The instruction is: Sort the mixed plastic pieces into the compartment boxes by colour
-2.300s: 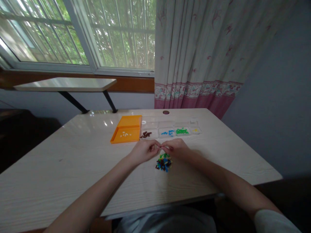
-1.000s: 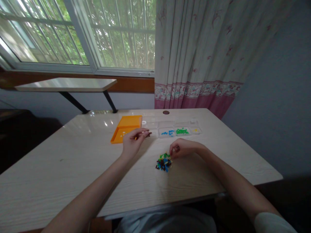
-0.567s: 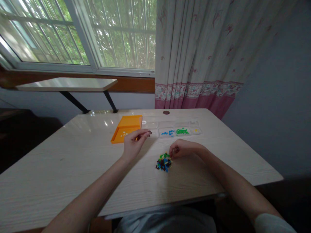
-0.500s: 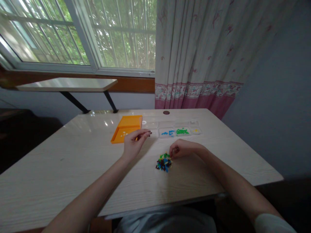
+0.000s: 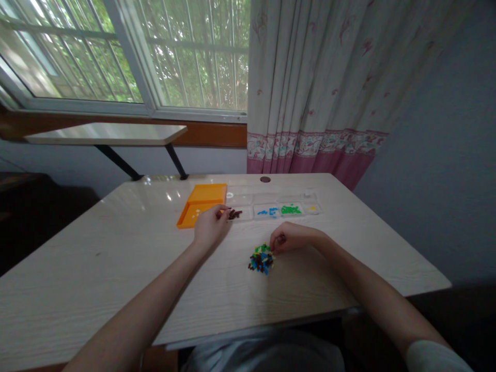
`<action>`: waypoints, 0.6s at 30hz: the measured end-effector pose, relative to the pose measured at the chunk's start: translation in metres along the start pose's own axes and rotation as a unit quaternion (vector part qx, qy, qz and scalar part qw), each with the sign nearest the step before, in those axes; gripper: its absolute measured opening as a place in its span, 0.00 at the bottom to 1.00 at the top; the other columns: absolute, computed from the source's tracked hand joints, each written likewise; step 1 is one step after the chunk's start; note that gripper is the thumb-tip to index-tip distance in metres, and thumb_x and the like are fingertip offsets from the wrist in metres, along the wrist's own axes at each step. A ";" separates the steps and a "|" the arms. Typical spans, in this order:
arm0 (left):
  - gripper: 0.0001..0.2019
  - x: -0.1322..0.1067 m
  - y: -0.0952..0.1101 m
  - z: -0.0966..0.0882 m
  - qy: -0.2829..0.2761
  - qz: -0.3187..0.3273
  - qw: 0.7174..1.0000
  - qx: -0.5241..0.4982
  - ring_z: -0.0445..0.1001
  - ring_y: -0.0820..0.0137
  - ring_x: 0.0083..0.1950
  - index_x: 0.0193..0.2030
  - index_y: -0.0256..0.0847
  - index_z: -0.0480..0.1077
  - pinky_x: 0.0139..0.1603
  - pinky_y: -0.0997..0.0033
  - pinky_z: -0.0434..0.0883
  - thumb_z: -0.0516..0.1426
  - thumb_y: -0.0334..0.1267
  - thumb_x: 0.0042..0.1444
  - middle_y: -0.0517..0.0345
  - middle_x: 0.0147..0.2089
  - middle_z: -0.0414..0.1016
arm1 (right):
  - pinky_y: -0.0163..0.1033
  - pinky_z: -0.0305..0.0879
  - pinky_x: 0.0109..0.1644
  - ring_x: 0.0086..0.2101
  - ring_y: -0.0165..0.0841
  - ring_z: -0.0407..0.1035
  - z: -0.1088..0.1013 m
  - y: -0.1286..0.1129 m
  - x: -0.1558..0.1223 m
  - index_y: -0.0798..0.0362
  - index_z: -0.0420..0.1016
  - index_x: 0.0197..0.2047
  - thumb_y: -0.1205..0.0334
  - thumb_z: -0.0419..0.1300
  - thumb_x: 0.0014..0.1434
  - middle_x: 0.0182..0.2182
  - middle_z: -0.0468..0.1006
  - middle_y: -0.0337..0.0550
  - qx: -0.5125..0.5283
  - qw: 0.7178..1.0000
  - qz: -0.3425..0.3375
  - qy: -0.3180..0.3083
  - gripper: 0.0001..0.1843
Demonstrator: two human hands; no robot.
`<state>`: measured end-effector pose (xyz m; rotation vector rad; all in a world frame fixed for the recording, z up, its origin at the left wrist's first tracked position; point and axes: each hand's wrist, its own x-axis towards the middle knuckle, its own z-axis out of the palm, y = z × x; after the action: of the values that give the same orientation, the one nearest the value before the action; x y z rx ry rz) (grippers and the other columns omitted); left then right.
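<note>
My left hand (image 5: 209, 226) is over the left end of a clear compartment box (image 5: 248, 214), its thumb and fingertips pinched together beside several small dark brown pieces (image 5: 235, 214). Whether a piece is still between those fingertips I cannot make out. On the table, a mixed heap of small blue, green, yellow and dark brown pieces (image 5: 261, 260) lies nearer to me. My right hand (image 5: 293, 237) rests at the heap's right edge with fingers curled and closed; what they hold, if anything, is hidden.
Other compartments hold blue pieces (image 5: 268, 212), green pieces (image 5: 290, 209) and a few yellow ones (image 5: 312, 208). An opened orange case (image 5: 208, 193) with a few white pieces stands left of the clear box. A raised shelf (image 5: 112, 134) is at the table's back left.
My left hand has moved slightly left and down to the clear box's left compartment. Dark brown pieces now show there, right of the fingertips. My right hand has hardly moved.
</note>
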<state>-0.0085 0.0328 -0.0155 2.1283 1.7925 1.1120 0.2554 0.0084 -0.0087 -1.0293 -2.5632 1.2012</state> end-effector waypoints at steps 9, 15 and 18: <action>0.15 0.000 0.004 -0.003 -0.022 -0.031 0.997 0.063 0.67 0.71 0.25 0.33 0.41 0.73 0.24 0.76 0.55 0.51 0.48 0.52 0.58 0.24 0.72 | 0.27 0.50 0.22 0.20 0.22 0.56 -0.007 0.000 0.001 0.58 0.74 0.32 0.59 0.60 0.47 0.18 0.65 0.33 0.040 0.999 0.002 0.011 0.11; 0.14 -0.010 0.015 0.004 -0.085 0.092 0.984 -0.129 0.61 0.77 0.21 0.32 0.36 0.72 0.23 0.80 0.57 0.52 0.44 0.52 0.63 0.18 0.63 | 0.28 0.42 0.21 0.17 0.21 0.46 -0.003 -0.004 0.009 0.58 0.69 0.33 0.51 0.57 0.50 0.15 0.52 0.29 0.149 0.974 0.005 0.170 0.17; 0.13 -0.021 0.028 0.009 -0.105 0.130 0.971 -0.170 0.58 0.79 0.19 0.32 0.36 0.72 0.20 0.82 0.55 0.53 0.43 0.52 0.65 0.17 0.60 | 0.29 0.40 0.21 0.18 0.21 0.45 0.005 -0.004 0.016 0.58 0.68 0.32 0.47 0.57 0.49 0.15 0.50 0.28 0.185 0.960 0.004 0.208 0.20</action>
<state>0.0183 0.0096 -0.0158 2.2081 1.1619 1.1024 0.2392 0.0139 -0.0118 -1.0673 -1.9301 1.2430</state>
